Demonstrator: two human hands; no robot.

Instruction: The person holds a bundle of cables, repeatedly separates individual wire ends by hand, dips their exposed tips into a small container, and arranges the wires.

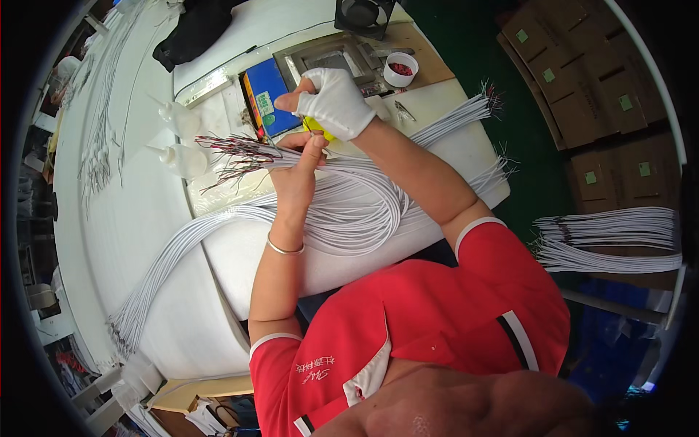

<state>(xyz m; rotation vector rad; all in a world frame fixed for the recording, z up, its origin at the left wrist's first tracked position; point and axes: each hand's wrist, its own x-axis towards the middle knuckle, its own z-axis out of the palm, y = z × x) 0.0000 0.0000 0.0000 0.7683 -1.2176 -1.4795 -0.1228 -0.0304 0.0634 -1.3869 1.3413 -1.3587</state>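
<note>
A thick bundle of white cables [357, 207] loops across the padded bench in front of me. Its ends fan out to the left as thin red and black wires [244, 154]. My left hand [297, 173] is closed round the bundle just behind those ends, with thumb and fingertips pinched at its top. Just above it, my right hand [336, 103], in a white glove with bare fingertips, is curled closed. Something yellow [318, 128] shows under the glove, partly hidden. What the right fingers grip cannot be made out.
Behind the hands lie a blue box [268, 95], a metal tray [309, 60] and a white cup [400, 70] of small red pieces. Two squeeze bottles [182, 162] stand left. A black fan [364, 16] is at the back. Cartons [582, 73] and more cables [611, 237] are right.
</note>
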